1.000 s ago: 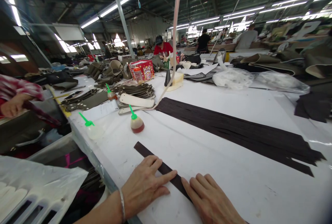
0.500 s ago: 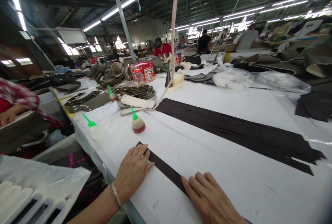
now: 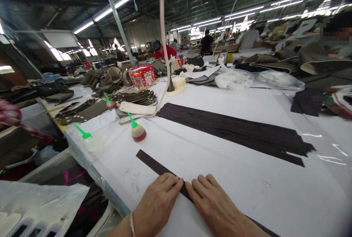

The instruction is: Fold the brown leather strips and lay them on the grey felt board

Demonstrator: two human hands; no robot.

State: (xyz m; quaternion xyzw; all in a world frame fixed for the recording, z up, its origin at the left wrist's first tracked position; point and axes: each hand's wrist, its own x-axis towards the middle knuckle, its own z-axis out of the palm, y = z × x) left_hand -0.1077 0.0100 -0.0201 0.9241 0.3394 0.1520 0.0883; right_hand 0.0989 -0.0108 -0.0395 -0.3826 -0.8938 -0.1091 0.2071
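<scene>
My left hand and my right hand lie flat side by side on a narrow dark brown leather strip, their fingertips almost meeting. The strip runs diagonally across the white-covered table, and its middle is hidden under my fingers. A silver bangle circles my left wrist. Beyond my hands lie several long dark leather strips, side by side in a wide band. Nearest my left hand's side stands a green-nozzled glue bottle with reddish liquid inside.
A second glue bottle stands near the table's left edge. Pale leather straps, a stack of olive straps and a red patterned box lie beyond. A plastic sheet hangs lower left. A co-worker's plaid sleeve shows at left.
My left hand has slid back down the strip towards my right hand, and the fingertips now nearly meet. The view has turned slightly to the right.
</scene>
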